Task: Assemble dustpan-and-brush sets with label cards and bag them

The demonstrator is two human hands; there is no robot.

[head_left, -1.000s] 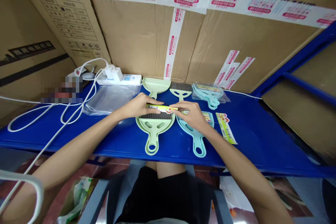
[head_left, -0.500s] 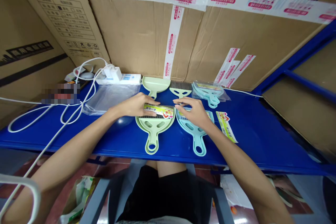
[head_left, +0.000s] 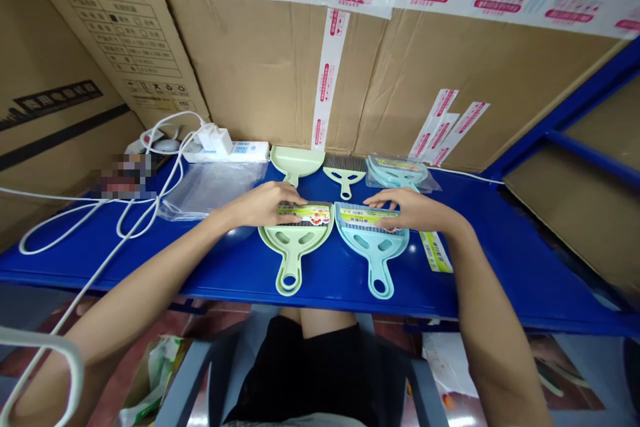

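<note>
My left hand [head_left: 267, 205] is at the left end of a yellow-green label card [head_left: 315, 215], its fingers at the far edge and thumb across the front. This card lies over the bristles of a small brush nested in a light green dustpan [head_left: 289, 267]. To the right lies a light blue dustpan [head_left: 379, 273] with a matching brush and its own label card [head_left: 363, 218]. My right hand [head_left: 415, 209] grips that card from the right, thumb on its face and fingers along the far edge. Both handles point toward me.
Behind are a green dustpan [head_left: 299, 159], a green brush [head_left: 345, 175] and a bagged blue set [head_left: 397, 172]. Clear plastic bags [head_left: 215, 187] lie left, near a power strip [head_left: 255, 150] and white cables [head_left: 150, 213]. A loose label card [head_left: 437, 252] lies right. Cardboard [head_left: 260, 67] walls the back.
My right hand has moved right, from beside the green set's card to the right part of the blue set's card. The left hand stays at the green set with a slight shift.
</note>
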